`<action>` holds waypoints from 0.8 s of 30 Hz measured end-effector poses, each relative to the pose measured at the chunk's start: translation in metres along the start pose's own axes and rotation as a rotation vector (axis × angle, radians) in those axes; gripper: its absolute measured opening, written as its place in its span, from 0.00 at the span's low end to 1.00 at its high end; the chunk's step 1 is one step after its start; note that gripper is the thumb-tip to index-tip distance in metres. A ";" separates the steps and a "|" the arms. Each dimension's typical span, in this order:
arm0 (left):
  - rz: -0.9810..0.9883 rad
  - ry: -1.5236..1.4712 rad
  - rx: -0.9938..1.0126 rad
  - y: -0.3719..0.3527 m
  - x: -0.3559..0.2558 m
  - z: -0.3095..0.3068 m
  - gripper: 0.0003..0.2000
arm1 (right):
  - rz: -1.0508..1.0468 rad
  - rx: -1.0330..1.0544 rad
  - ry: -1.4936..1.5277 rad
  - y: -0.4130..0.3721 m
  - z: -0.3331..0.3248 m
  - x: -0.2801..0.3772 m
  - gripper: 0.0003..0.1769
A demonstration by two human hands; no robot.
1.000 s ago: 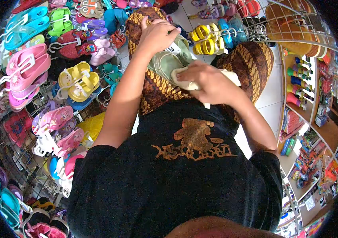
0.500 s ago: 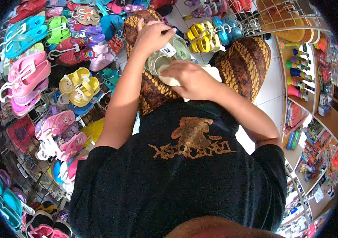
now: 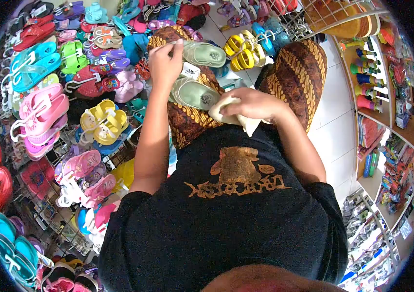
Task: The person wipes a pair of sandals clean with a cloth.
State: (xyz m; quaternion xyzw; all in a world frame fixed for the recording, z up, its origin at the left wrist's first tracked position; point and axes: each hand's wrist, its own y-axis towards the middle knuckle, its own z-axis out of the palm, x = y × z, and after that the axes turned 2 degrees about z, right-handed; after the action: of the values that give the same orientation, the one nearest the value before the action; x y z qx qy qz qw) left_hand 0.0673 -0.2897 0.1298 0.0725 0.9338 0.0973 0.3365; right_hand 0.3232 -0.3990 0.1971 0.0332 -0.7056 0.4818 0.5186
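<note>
A pair of pale green, see-through slip-on shoes (image 3: 208, 55) lies across the patterned cloth on my left thigh, joined near a white tag (image 3: 191, 71). My left hand (image 3: 166, 63) is closed at the left end of the pair, its fingertips by the upper shoe. Exactly where it grips is partly hidden. In my right hand (image 3: 253, 104) a cream cloth (image 3: 233, 114) is bunched up, beside the toe of the lower shoe (image 3: 192, 93). Dark round marks show on the insoles.
Racks of colourful children's sandals (image 3: 105, 121) crowd the left side. Yellow sandals (image 3: 240, 52) hang just beyond my knees. A wire grid (image 3: 343, 24) stands at the upper right, above white floor tiles (image 3: 335, 117). Shelves of small goods (image 3: 379, 126) line the right.
My right hand, with the cloth, has drawn back right and down from inside the lower shoe, uncovering its insole. My left hand has shifted left and down off the top of the pair.
</note>
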 end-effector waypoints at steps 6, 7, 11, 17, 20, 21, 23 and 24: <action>-0.178 0.096 0.169 -0.023 0.005 -0.038 0.21 | 0.061 -0.003 0.236 0.004 -0.007 0.008 0.27; -0.185 0.016 0.222 -0.030 0.005 -0.046 0.20 | 0.080 -0.028 0.263 0.002 -0.008 0.012 0.27; -0.307 -0.345 0.455 -0.053 0.036 -0.067 0.23 | 0.005 -0.109 0.715 0.027 -0.018 -0.002 0.21; -0.453 -0.799 0.431 -0.087 -0.007 -0.080 0.34 | -0.125 -0.296 1.004 0.060 -0.033 0.014 0.19; -0.266 -0.283 0.286 -0.102 -0.016 -0.051 0.47 | -0.240 -0.346 0.833 0.079 -0.013 0.007 0.22; -0.278 -0.136 0.256 -0.101 -0.027 -0.047 0.53 | -0.293 -0.387 0.776 0.083 -0.005 0.004 0.23; -0.352 -0.057 0.206 -0.097 -0.049 -0.039 0.59 | -0.342 -0.307 0.874 0.076 0.006 0.005 0.24; -0.387 -0.018 0.184 -0.095 -0.054 -0.037 0.61 | -0.339 -0.254 0.956 0.067 0.009 0.009 0.24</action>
State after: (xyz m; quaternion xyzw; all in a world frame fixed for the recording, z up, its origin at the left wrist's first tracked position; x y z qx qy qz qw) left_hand 0.0780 -0.3974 0.1686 -0.0769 0.9322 -0.0554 0.3493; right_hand 0.2763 -0.3654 0.1609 -0.1401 -0.4277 0.2630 0.8534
